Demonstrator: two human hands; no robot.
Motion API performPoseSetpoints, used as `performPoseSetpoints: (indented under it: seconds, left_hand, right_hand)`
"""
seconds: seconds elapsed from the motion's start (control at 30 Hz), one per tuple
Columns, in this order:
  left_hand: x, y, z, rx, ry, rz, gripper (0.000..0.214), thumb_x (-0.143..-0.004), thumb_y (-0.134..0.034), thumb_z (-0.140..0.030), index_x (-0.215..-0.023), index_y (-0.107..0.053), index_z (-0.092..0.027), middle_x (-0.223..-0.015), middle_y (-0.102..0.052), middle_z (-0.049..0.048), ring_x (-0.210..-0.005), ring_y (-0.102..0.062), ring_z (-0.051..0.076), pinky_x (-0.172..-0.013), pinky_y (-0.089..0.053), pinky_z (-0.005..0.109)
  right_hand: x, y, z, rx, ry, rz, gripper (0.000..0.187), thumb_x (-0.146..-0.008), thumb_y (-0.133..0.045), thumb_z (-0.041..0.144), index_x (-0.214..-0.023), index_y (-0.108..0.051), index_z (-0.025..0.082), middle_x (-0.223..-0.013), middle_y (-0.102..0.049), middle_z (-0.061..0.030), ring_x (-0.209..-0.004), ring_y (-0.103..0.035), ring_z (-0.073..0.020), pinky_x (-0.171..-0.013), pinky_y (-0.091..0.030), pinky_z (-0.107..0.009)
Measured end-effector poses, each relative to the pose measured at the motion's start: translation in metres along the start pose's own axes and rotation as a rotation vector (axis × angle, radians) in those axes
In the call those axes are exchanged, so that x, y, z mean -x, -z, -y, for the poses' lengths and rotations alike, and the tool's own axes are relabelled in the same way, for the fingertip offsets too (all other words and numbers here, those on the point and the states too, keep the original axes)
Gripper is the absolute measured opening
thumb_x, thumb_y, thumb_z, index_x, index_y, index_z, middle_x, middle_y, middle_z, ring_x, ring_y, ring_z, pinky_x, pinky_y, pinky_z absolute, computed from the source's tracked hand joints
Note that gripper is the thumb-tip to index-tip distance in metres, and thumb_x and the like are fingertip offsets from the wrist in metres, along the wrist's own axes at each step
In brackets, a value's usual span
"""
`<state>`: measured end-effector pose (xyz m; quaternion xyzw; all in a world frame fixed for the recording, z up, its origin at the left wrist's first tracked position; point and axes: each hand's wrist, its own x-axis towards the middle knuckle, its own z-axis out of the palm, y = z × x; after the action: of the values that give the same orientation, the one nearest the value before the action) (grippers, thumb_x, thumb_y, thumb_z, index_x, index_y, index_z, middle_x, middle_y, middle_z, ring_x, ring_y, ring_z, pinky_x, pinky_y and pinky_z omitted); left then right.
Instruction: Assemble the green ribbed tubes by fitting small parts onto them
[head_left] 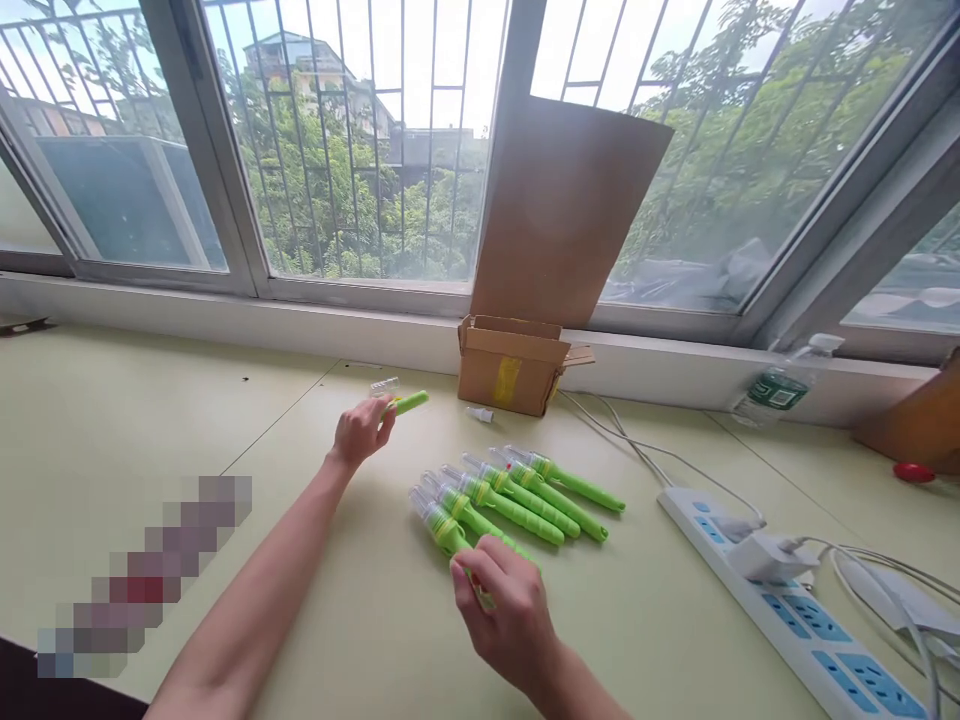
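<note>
My left hand (361, 430) is stretched forward over the pale table, fingers closed on a green marker (409, 403) that points right. A clear cap (384, 386) lies just beyond it. Nearer to me, my right hand (504, 612) pinches the end of another green marker (450, 533) at the near side of a row of several green markers (536, 490) with clear caps, lying side by side. A second loose clear cap (479, 413) rests near the box.
A small open cardboard box (510, 366) stands by the window sill, a cardboard sheet (566, 205) leaning behind it. A white-and-blue power strip (795, 610) with plugs and cables lies right. A plastic bottle (784, 388) and a red object (913, 472) sit far right.
</note>
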<state>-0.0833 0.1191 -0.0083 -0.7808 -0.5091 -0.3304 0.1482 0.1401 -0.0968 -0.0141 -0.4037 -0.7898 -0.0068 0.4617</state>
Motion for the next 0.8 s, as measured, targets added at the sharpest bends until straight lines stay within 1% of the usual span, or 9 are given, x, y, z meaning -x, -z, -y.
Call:
performPoseSetpoints:
  seconds: [0.07, 0.13, 0.2, 0.27, 0.4, 0.53, 0.67, 0.73, 0.8]
  left_hand:
    - [-0.004, 0.012, -0.015, 0.054, -0.297, -0.066, 0.027, -0.091, -0.041, -0.034, -0.105, -0.059, -0.018, -0.081, -0.068, 0.0078, -0.070, -0.064, 0.019, -0.056, -0.043, 0.027]
    - [-0.006, 0.028, -0.035, 0.094, -0.529, -0.187, 0.021, -0.087, -0.047, -0.028, -0.101, -0.058, -0.018, -0.066, -0.062, 0.0025, -0.055, -0.057, 0.015, -0.049, -0.038, 0.027]
    - [-0.004, 0.043, -0.058, 0.124, -0.670, -0.298, 0.018, -0.083, -0.049, -0.022, -0.100, -0.055, -0.017, -0.060, -0.057, -0.0009, -0.050, -0.052, 0.014, -0.047, -0.035, 0.027]
    - [0.000, 0.057, -0.080, 0.156, -0.771, -0.377, 0.020, -0.080, -0.051, -0.020, -0.100, -0.054, -0.017, -0.057, -0.052, -0.0031, -0.048, -0.048, 0.013, -0.046, -0.033, 0.028]
    - [0.006, 0.074, -0.108, 0.173, -0.942, -0.441, 0.019, -0.080, -0.051, -0.028, -0.096, -0.054, -0.018, -0.054, -0.047, -0.0045, -0.045, -0.043, 0.012, -0.043, -0.028, 0.028]
    - [0.008, 0.078, -0.115, 0.161, -0.992, -0.393, 0.015, -0.080, -0.050, -0.030, -0.090, -0.056, -0.020, -0.054, -0.047, -0.0040, -0.044, -0.043, 0.012, -0.042, -0.026, 0.029]
    - [0.010, 0.073, -0.113, 0.228, -0.963, -0.295, 0.016, -0.079, -0.050, -0.030, -0.091, -0.057, -0.021, -0.056, -0.050, -0.0026, -0.045, -0.045, 0.013, -0.043, -0.028, 0.029]
    - [0.006, 0.064, -0.105, 0.342, -0.851, -0.228, 0.023, -0.082, -0.049, -0.035, -0.096, -0.058, -0.020, -0.061, -0.054, -0.0004, -0.051, -0.050, 0.014, -0.047, -0.034, 0.029]
    - [-0.005, 0.048, -0.090, 0.479, -0.548, -0.181, 0.030, -0.086, -0.046, -0.040, -0.104, -0.057, -0.018, -0.072, -0.061, 0.0037, -0.062, -0.057, 0.016, -0.056, -0.042, 0.029]
  right_hand:
    - [-0.003, 0.003, -0.006, -0.024, -0.068, -0.091, 0.017, -0.090, -0.050, 0.021, -0.106, -0.057, 0.018, -0.074, -0.053, -0.0024, -0.059, -0.051, -0.0135, -0.051, -0.041, -0.025]
    - [-0.007, 0.005, -0.011, -0.063, -0.203, -0.222, 0.041, -0.089, -0.056, 0.028, -0.127, -0.045, 0.019, -0.093, -0.056, -0.0073, -0.061, -0.054, -0.0134, -0.048, -0.046, -0.025]
    - [-0.011, 0.005, -0.015, -0.114, -0.373, -0.298, 0.059, -0.086, -0.061, 0.034, -0.137, -0.034, 0.022, -0.108, -0.053, -0.0110, -0.059, -0.055, -0.0122, -0.044, -0.049, -0.025]
    - [-0.014, 0.004, -0.019, -0.185, -0.498, -0.271, 0.062, -0.085, -0.064, 0.036, -0.138, -0.035, 0.022, -0.110, -0.055, -0.0110, -0.054, -0.054, -0.0109, -0.042, -0.050, -0.026]
    - [-0.014, 0.007, -0.024, -0.298, -0.449, -0.116, 0.023, -0.085, -0.064, 0.034, -0.103, -0.064, 0.019, -0.077, -0.065, -0.0037, -0.052, -0.058, -0.0148, -0.046, -0.051, -0.026]
    - [-0.014, 0.016, -0.024, -0.229, -0.350, -0.069, 0.023, -0.082, -0.068, 0.029, -0.103, -0.067, 0.019, -0.086, -0.071, -0.0055, -0.073, -0.067, -0.0218, -0.067, -0.055, -0.031]
    - [-0.016, 0.022, -0.018, -0.254, -0.285, 0.029, 0.019, -0.086, -0.063, 0.029, -0.100, -0.067, 0.018, -0.081, -0.070, -0.0046, -0.067, -0.064, -0.0191, -0.062, -0.052, -0.028]
    - [-0.016, 0.022, -0.015, -0.258, -0.306, 0.029, 0.017, -0.088, -0.059, 0.031, -0.095, -0.067, 0.017, -0.071, -0.066, -0.0030, -0.059, -0.059, -0.0169, -0.057, -0.049, -0.026]
    - [-0.016, 0.021, -0.013, -0.251, -0.355, -0.013, 0.018, -0.089, -0.058, 0.032, -0.089, -0.066, 0.016, -0.064, -0.060, -0.0012, -0.053, -0.053, -0.0148, -0.052, -0.044, -0.025]
